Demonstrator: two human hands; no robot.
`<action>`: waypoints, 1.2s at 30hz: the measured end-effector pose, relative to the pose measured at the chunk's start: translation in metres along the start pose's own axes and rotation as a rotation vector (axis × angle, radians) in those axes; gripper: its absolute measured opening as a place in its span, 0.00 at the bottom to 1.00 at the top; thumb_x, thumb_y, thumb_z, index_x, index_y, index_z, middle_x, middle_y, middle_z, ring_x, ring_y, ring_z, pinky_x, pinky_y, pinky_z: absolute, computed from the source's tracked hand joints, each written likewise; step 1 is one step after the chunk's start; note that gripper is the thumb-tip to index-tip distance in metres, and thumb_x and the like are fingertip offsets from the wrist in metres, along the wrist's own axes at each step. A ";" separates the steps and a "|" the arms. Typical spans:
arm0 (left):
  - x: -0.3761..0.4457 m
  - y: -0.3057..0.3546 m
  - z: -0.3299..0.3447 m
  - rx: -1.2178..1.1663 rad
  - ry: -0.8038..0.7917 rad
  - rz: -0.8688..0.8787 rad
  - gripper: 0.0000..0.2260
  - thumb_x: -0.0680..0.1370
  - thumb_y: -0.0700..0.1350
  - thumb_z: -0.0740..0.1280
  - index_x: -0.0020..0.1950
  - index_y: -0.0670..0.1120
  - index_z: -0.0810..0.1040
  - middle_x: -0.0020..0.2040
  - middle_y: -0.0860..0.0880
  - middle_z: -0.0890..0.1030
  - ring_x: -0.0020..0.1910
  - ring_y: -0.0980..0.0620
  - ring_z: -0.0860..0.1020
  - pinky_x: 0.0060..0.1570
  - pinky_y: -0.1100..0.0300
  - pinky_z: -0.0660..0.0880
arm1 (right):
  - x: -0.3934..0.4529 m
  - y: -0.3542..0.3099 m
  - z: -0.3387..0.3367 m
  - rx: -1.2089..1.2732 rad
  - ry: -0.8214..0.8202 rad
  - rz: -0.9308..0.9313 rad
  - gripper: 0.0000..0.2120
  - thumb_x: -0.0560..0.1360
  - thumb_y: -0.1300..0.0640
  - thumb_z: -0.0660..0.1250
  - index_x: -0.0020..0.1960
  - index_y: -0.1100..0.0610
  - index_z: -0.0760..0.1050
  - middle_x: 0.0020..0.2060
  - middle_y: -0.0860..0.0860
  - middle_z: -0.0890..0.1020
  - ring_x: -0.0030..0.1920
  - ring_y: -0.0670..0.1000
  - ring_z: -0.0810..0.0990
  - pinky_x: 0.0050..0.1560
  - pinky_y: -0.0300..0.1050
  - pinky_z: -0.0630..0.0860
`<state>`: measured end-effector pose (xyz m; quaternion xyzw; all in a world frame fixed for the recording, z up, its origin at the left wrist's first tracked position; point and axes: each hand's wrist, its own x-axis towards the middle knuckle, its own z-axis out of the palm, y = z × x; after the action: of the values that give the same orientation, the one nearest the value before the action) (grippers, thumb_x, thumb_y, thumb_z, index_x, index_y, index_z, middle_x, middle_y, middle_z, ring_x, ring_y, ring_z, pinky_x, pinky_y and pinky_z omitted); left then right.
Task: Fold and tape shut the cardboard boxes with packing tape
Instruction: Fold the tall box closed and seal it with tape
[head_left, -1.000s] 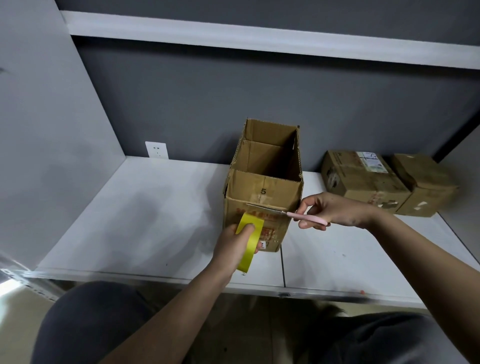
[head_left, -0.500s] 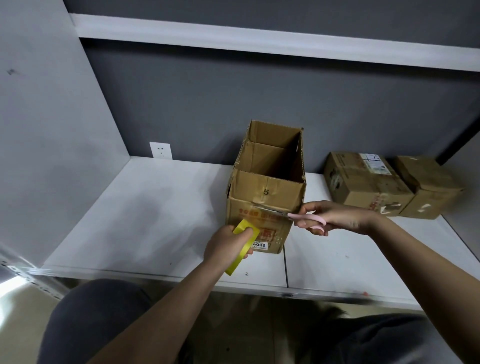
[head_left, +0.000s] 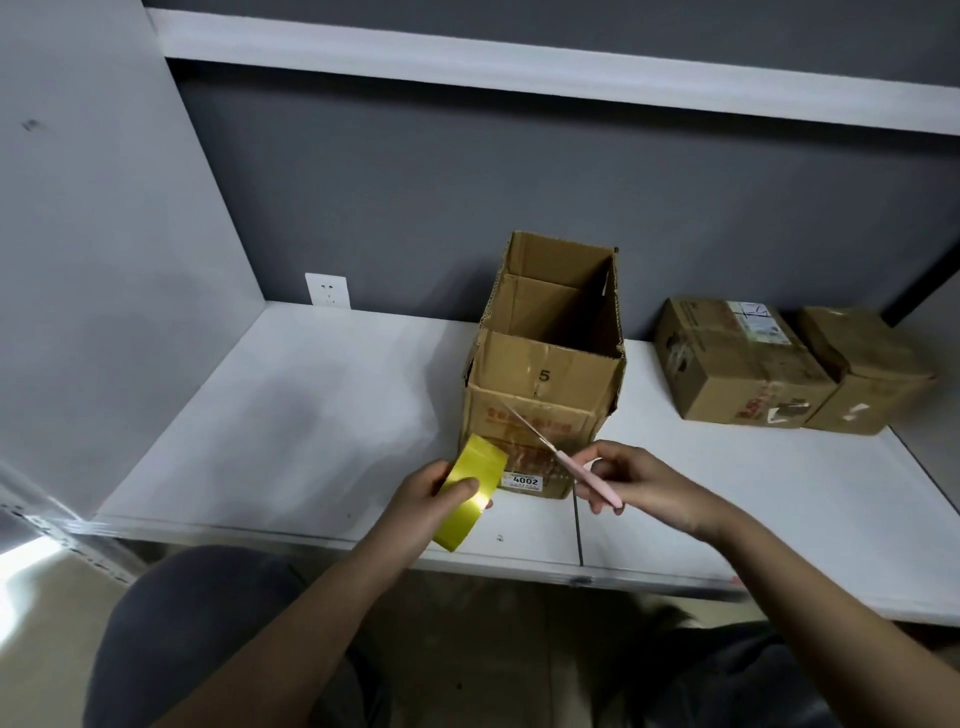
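An open cardboard box (head_left: 545, 379) stands upright on the white shelf (head_left: 311, 405), its top flaps raised, a "5" on the front flap and a "4002" label near its base. My left hand (head_left: 431, 493) grips a yellow roll of packing tape (head_left: 470, 491) just left of the box's lower front corner. My right hand (head_left: 644, 480) holds pink-handled scissors (head_left: 566, 460) whose blades point up and left across the box's front face. Clear tape seems to span from the roll to the box, though it is hard to make out.
Two closed cardboard boxes (head_left: 737, 358) (head_left: 872, 369) sit side by side at the back right of the shelf. A wall socket (head_left: 327, 290) is at the back left. Grey walls enclose the shelf, and another shelf runs overhead. My knees are below the front edge.
My right hand has drawn back towards me and lowered, tilting the scissors so the blades slant up-left. My left hand has pulled the tape roll slightly down and left from the box.
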<state>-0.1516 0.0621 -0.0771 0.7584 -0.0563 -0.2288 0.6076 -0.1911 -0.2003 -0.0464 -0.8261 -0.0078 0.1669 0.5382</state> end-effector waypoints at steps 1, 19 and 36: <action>-0.001 -0.003 -0.009 0.003 -0.004 0.012 0.03 0.78 0.44 0.66 0.50 0.46 0.78 0.46 0.47 0.85 0.45 0.50 0.82 0.41 0.62 0.74 | 0.001 0.000 0.011 0.021 0.053 -0.038 0.11 0.73 0.58 0.72 0.55 0.55 0.78 0.35 0.55 0.81 0.40 0.53 0.81 0.47 0.49 0.75; 0.055 -0.058 -0.185 1.082 0.256 0.060 0.14 0.77 0.53 0.65 0.59 0.47 0.78 0.57 0.48 0.80 0.57 0.48 0.77 0.52 0.59 0.71 | 0.172 -0.030 0.199 -0.683 0.294 -0.044 0.17 0.80 0.51 0.58 0.66 0.56 0.64 0.50 0.58 0.82 0.49 0.63 0.81 0.43 0.48 0.73; 0.076 -0.101 -0.209 1.396 0.274 0.022 0.15 0.77 0.52 0.62 0.63 0.52 0.75 0.60 0.52 0.77 0.60 0.51 0.74 0.61 0.53 0.63 | 0.225 -0.034 0.259 -0.785 0.184 0.220 0.28 0.77 0.56 0.63 0.74 0.59 0.59 0.52 0.55 0.80 0.50 0.55 0.81 0.47 0.45 0.77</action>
<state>-0.0164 0.2470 -0.1613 0.9919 -0.1206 -0.0357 -0.0161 -0.0468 0.0867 -0.1707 -0.9759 0.0658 0.1334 0.1598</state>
